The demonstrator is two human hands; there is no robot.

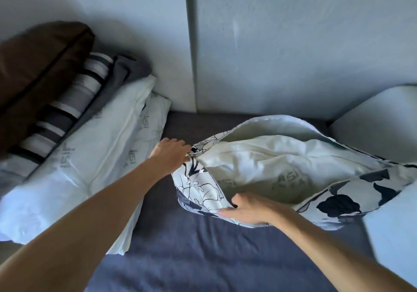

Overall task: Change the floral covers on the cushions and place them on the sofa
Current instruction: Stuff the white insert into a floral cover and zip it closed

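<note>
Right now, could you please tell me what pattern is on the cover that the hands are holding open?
White with dark navy outlined flowers on the floral cover, seen in the head view.

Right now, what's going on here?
A person is working a floral cover on a white cushion insert lying on the dark blue sofa seat. The left hand pinches the cover's open edge at its far corner; the right hand holds the near edge. The opening gapes, with the insert showing inside. To the left lie two bare white inserts, a striped cushion and a brown one.
</note>
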